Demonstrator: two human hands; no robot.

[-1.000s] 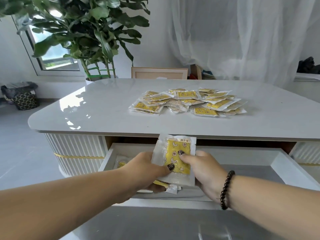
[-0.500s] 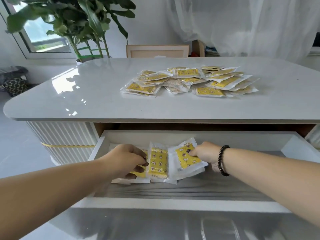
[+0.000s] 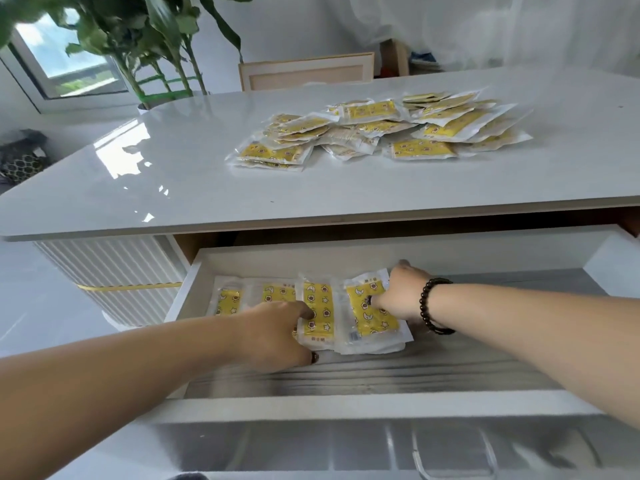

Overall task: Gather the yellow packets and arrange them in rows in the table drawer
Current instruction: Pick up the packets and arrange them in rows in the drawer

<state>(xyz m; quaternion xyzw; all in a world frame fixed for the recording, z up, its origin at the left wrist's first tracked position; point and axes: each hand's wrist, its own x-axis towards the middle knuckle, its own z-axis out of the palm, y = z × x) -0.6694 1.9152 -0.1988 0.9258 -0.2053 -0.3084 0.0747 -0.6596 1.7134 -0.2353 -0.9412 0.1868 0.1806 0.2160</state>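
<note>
The white table drawer [image 3: 346, 407] stands pulled out below the tabletop. A row of yellow packets [image 3: 228, 301] lies along its back left, each clear-edged with a star print. My left hand [image 3: 273, 330] presses its index finger on the third packet [image 3: 318, 323], thumb at that packet's lower edge. My right hand [image 3: 401, 292], with a dark bead bracelet, holds the rightmost packet [image 3: 363, 323], which sits slightly askew: thumb on top, fingers round its right edge. A loose pile of several more yellow packets [image 3: 381, 133] lies on the tabletop.
The glossy grey tabletop [image 3: 173, 174] overhangs the drawer's back. The drawer's grey wood-grain floor [image 3: 485, 362] shows to the right and front. A potted plant [image 3: 156, 46], a framed panel [image 3: 304, 72] and a sheer curtain [image 3: 519, 26] stand behind the table.
The packet held up over the drawer a second ago now lies as the rightmost in the row. Both hands went down into the drawer and spread the packets apart; the view came closer.
</note>
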